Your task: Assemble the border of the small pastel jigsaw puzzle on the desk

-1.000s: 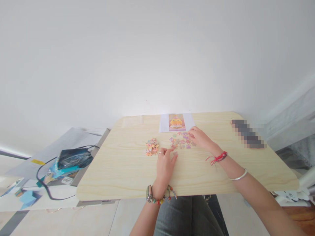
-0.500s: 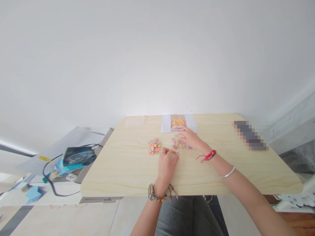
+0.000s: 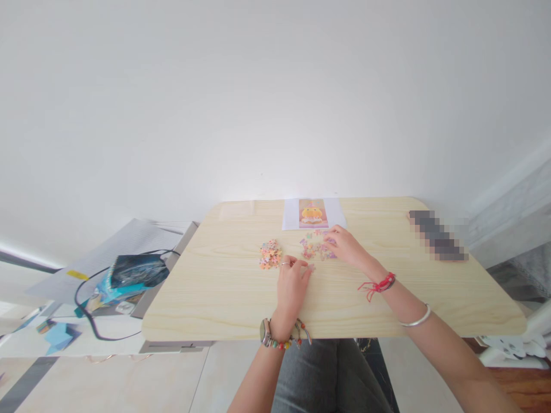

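My right hand [image 3: 344,246] rests flat, grip open, on loose puzzle pieces [image 3: 313,249] at 12 o'clock; left hand [image 3: 291,281], grip unclear, steadies on the counter [image 3: 215,287].

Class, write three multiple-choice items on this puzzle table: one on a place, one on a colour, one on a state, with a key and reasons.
1. Where does the reference picture lie?
A. far table edge
B. on the floor
C. under the left hand

2. What colour is the cord on the right wrist?
A. green
B. red
C. white

3. How is the left hand?
A. raised in the air
B. resting on the table, fingers curled
C. gripping a cup

Key: 1 A, it lies by the wall beyond the loose pieces; 2 B, red threads hang from it behind the right hand; 3 B, it lies beside the small pile.
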Action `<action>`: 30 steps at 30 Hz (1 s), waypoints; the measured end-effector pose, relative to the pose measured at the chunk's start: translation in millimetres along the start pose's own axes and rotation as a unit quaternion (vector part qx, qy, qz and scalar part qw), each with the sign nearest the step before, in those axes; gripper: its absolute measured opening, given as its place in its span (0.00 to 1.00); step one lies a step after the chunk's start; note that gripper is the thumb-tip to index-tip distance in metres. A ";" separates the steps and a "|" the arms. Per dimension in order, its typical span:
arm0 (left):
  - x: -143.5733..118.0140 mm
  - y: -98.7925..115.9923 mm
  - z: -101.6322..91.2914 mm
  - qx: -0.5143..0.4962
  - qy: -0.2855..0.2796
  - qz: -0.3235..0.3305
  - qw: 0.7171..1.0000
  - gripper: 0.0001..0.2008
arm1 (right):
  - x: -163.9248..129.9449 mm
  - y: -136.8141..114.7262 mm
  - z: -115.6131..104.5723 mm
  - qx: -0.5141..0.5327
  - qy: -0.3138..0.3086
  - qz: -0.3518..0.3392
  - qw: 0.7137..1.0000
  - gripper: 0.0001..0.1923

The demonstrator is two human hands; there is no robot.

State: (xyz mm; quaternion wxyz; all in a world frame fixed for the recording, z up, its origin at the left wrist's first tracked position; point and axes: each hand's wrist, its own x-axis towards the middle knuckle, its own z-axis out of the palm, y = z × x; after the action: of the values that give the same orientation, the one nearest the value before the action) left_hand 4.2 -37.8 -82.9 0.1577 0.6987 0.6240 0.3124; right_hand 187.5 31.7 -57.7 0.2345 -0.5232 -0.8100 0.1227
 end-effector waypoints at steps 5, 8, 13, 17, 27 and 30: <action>0.1 0.2 -0.5 0.014 -0.002 0.001 1.000 0.08 | -20.7 25.1 -19.1 -0.017 0.024 0.012 0.999 0.10; 2.4 1.4 -3.1 0.052 0.008 0.011 0.999 0.12 | -25.1 31.6 -21.1 -0.041 0.020 0.004 0.999 0.13; 5.7 2.8 -5.3 0.132 -0.006 0.065 0.989 0.15 | -25.2 29.9 -15.0 -0.077 0.006 -0.007 0.997 0.16; 4.5 3.0 -2.6 0.136 -0.024 0.103 0.985 0.14 | -23.4 18.0 -7.9 -0.068 -0.010 -0.039 0.997 0.14; 7.8 2.5 0.6 0.170 0.001 0.099 0.981 0.12 | -19.6 6.5 -1.9 -0.101 -0.013 -0.083 0.991 0.10; 7.9 -1.7 4.2 0.177 0.010 0.103 0.979 0.14 | -22.8 9.5 -2.7 -0.102 -0.001 -0.071 0.992 0.10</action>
State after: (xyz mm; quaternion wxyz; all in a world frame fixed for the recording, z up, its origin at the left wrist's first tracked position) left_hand 5.7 -29.1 -85.2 -0.0076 0.7728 0.5959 0.2183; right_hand 204.2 15.0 -65.3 0.1872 -0.4855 -0.8537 0.0228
